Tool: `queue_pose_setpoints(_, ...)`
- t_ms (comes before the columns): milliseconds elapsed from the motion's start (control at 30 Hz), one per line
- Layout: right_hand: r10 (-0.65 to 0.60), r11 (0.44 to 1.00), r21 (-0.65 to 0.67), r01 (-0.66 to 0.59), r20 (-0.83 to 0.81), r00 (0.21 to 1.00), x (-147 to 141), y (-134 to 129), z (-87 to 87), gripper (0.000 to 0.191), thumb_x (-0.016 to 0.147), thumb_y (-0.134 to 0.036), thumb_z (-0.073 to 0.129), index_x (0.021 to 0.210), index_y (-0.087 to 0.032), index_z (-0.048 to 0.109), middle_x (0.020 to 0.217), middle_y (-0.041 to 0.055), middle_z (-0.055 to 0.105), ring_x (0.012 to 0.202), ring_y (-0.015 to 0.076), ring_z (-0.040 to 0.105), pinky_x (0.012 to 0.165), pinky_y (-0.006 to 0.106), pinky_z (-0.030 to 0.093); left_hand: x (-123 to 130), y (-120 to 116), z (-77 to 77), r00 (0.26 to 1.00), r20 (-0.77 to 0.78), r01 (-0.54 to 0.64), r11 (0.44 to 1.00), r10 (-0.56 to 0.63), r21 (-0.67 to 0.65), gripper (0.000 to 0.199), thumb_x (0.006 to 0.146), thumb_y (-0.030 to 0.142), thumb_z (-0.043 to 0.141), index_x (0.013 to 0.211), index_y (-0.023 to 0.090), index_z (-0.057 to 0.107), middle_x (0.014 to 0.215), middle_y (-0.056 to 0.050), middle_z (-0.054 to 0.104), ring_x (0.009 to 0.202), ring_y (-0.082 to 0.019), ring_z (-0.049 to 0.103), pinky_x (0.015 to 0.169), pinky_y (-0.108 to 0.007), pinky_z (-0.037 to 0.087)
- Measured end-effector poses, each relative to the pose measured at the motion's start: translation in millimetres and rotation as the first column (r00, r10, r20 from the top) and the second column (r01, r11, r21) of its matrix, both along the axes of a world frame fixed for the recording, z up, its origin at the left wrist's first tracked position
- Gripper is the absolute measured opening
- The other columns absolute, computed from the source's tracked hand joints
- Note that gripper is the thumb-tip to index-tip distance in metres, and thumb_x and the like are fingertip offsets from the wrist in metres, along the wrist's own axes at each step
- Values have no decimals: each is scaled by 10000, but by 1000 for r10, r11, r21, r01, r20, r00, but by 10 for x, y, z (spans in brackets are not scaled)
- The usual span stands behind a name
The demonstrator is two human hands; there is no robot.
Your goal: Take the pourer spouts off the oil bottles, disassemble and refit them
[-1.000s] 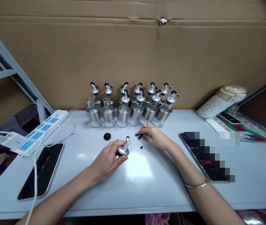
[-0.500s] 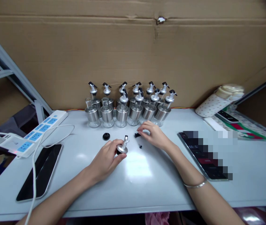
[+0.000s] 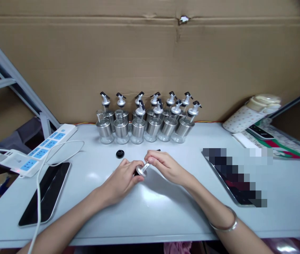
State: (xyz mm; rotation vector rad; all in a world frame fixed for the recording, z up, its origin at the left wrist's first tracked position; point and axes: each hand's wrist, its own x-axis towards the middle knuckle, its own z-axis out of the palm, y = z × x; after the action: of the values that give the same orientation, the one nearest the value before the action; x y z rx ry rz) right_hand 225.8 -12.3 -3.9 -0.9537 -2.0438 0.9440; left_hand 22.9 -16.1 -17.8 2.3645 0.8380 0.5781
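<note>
My left hand (image 3: 122, 180) is closed around the base of a silver pourer spout (image 3: 141, 170), which leans to the right. The fingers of my right hand (image 3: 168, 167) are pinched together at the spout's upper end and cover its tip. Whether a small part is also between those fingers is hidden. A black piece (image 3: 158, 150) shows just behind my right hand, partly covered by it. On the table beyond my left hand lies a round black stopper (image 3: 120, 153).
Glass bottles with steel bands (image 3: 138, 130) stand in two rows; most carry pourers, two front-left ones have bare necks. A power strip (image 3: 37, 151), cable and phone (image 3: 45, 194) lie left. Another phone (image 3: 229, 180) and a dotted flask (image 3: 247, 114) are at right.
My right hand has left the black piece and moved left and nearer, onto the spout's tip. The spout now tilts further right. The tiny black part on the table is no longer visible.
</note>
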Motion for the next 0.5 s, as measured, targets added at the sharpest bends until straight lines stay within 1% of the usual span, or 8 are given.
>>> queue_pose_setpoints(67,13,999,-40,-13,-3,1000,-4,-1,-10,485,950,-574,291,690,-194,444,654,-24,435,610,108,407,598,237,344,2,2,14,1000,-1,7,1000,-7,30,599,927,616,132,1062,173,511,886,-67,638,728,-191,484,738,-329,357)
queue_pose_setpoints(167,9,991,-134,-16,-48,999,6,8,-26,518,917,-634,306,634,-202,354,612,-44,321,567,99,314,548,239,292,-15,18,33,999,-46,18,993,-13,120,501,953,566,225,1070,178,520,889,-62,647,744,-186,517,750,-329,336)
queue_pose_setpoints(233,-58,979,-201,36,-105,993,62,37,-22,549,885,-679,316,598,-211,303,576,-54,259,534,93,254,516,245,254,-45,41,44,998,-67,5,979,9,205,414,967,511,304,1077,181,530,905,-62,660,767,-183,541,759,-328,325)
queue_pose_setpoints(300,-157,966,-231,118,-157,975,172,84,4,567,856,-698,357,566,-214,297,544,-60,244,515,91,231,505,252,238,-85,70,51,997,-39,-50,959,63,280,353,973,464,352,1088,183,532,927,-68,670,798,-186,559,764,-325,326)
queue_pose_setpoints(333,-200,960,-231,158,-172,965,243,111,25,564,844,-688,398,552,-209,331,539,-56,276,515,92,250,510,255,249,-105,84,52,995,-9,-92,948,99,304,343,974,457,356,1088,184,528,936,-71,672,812,-189,564,763,-321,330)
queue_pose_setpoints(400,-247,953,-216,210,-162,955,391,160,71,492,813,-626,517,595,-186,491,602,-24,427,559,100,350,552,257,307,-136,107,48,984,61,-180,927,169,328,361,974,476,332,1074,185,520,942,-72,672,820,-192,567,756,-313,344)
queue_pose_setpoints(467,-251,949,-218,226,-97,963,516,195,106,379,787,-547,595,706,-178,619,722,11,547,629,112,438,598,260,357,-151,118,35,971,104,-239,911,216,337,396,970,509,302,1049,187,517,934,-67,669,810,-193,562,749,-308,354)
queue_pose_setpoints(500,-242,948,-224,225,-48,969,561,204,113,345,788,-516,603,748,-177,650,758,20,578,649,115,463,608,260,372,-153,120,27,967,110,-252,906,228,341,408,969,519,293,1043,186,517,930,-65,666,802,-192,559,749,-307,357)
